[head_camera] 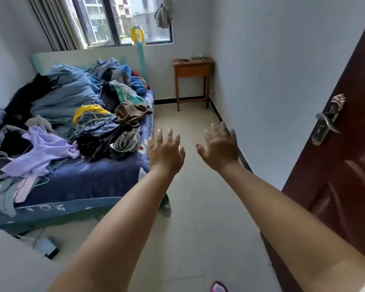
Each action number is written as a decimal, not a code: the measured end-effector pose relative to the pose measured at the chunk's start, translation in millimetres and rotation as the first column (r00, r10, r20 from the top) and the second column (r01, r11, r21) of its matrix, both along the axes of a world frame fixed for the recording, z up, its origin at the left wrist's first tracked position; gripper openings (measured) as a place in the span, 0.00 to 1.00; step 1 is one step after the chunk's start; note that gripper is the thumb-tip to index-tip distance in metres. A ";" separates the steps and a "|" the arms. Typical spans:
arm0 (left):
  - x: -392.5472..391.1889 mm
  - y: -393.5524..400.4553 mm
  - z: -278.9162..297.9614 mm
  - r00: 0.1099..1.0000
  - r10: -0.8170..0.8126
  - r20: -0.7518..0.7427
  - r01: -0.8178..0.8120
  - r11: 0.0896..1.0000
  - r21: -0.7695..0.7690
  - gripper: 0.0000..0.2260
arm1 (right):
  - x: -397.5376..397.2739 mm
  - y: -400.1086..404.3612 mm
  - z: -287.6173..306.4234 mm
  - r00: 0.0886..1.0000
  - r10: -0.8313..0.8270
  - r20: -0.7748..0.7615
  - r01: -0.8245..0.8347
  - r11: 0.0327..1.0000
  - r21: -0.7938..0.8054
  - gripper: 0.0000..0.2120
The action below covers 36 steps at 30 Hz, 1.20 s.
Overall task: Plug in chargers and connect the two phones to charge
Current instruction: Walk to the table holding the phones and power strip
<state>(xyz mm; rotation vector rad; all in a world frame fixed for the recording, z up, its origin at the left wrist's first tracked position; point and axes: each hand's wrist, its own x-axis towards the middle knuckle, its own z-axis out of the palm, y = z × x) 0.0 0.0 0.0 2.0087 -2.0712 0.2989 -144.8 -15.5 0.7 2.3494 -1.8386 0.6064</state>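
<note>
Both my arms are stretched out in front of me over the tiled floor. My left hand (165,149) and my right hand (218,145) are held up side by side, fingers spread, holding nothing. Far ahead in the room's corner stands a small wooden side table (191,69). Small dark and pale items (189,59) lie on its top; they are too small to tell as phones or chargers. A thin cord (207,99) runs near the table's right legs by the wall.
A bed (97,182) with a blue floral sheet, heaped with clothes and hangers, fills the left side. A dark red door (346,165) with a metal handle stands open at right. A dark device with cables (47,247) lies on the floor at lower left. A window is at the back.
</note>
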 end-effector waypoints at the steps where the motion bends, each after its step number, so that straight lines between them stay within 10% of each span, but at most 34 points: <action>1: -0.2 -21.8 -8.0 1.000 0.022 -0.003 -0.022 0.999 0.039 0.22 | -1.3 -22.5 -8.5 1.000 -0.012 -0.003 0.012 0.999 0.038 0.26; 12: 1.0 -267.4 -64.1 0.997 0.078 -0.011 -0.072 0.954 0.290 0.22 | -16.9 -280.6 -72.1 0.999 -0.018 -0.033 0.028 0.949 0.313 0.25; 36: 70.8 -986.0 -87.6 0.999 -0.039 0.006 0.035 0.940 0.338 0.21 | 44.4 -978.1 -102.7 0.993 -0.120 -0.018 0.119 0.937 0.330 0.26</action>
